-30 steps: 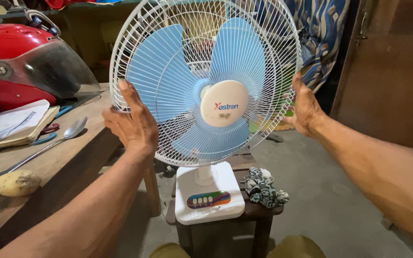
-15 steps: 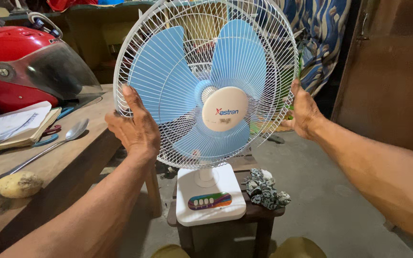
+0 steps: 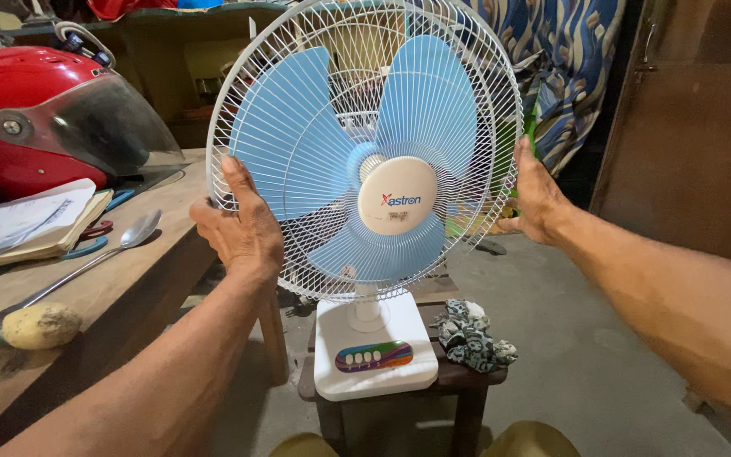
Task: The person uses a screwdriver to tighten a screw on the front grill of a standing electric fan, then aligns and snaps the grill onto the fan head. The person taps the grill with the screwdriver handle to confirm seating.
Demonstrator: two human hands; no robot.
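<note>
Nearest the camera, two knees in olive cloth (image 3: pixel 526 440) showed at the bottom edge. Just beyond them stood a small dark wooden stool (image 3: pixel 458 381), and on it sat the white base (image 3: pixel 374 347) of a table fan, with a row of pale buttons set in a many-coloured oval panel (image 3: pixel 374 356). Beside the base, on the right of the stool top, lay a crumpled patterned cloth (image 3: pixel 471 337).

The fan (image 3: pixel 365 152) stood upright on a short white neck, its round white wire guard facing the camera, three light blue blades (image 3: pixel 285 140) at rest behind the wires around a cream hub cap (image 3: pixel 398 196). The left hand (image 3: pixel 243 224) lay open and flat against the left rim of the guard, fingers pointing up and spread slightly, not curled around the wires. The right hand (image 3: pixel 539 199) pressed the right rim in the same way, palm inward, fingers straight. The guard sat between the two palms.

To the left ran a wooden desk (image 3: pixel 129 288) carrying a rough yellowish lump (image 3: pixel 41 326), a metal spoon (image 3: pixel 95 258), a notebook with loose papers (image 3: pixel 27 222) and, farther back, a red helmet (image 3: pixel 44 118) with a dark visor. Behind the fan hung blue patterned fabric (image 3: pixel 573 59), and a brown wooden door (image 3: pixel 687 127) stood at the right.
</note>
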